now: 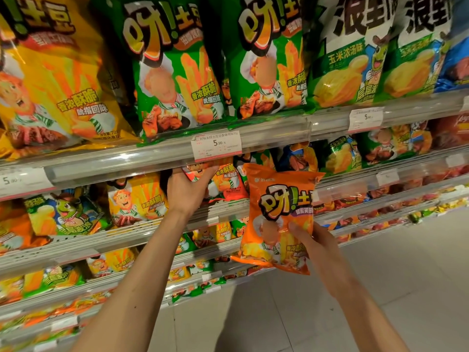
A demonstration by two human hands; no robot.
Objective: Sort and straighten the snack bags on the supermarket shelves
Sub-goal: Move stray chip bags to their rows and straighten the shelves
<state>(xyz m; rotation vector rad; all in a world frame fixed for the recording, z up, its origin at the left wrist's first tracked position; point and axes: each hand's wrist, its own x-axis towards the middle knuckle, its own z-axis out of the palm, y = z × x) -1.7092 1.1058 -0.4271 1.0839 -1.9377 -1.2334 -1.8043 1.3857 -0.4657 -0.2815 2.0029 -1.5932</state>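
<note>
Our right hand [311, 240] pinches the orange bag [276, 217] upright, off the shelf; our left hand [187, 188], nearer the shelf, grips the red-orange bag [223, 179] up-left of it.

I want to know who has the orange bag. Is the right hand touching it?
Touching. In the head view the right hand grips the orange bag at its lower right, thumb pressed on the front, holding it in the air before the shelves.

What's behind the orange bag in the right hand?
Behind the orange bag, held off the shelf by the right hand, show shelf rails and a blue bag's top. Whatever sits directly behind it is covered.
</note>
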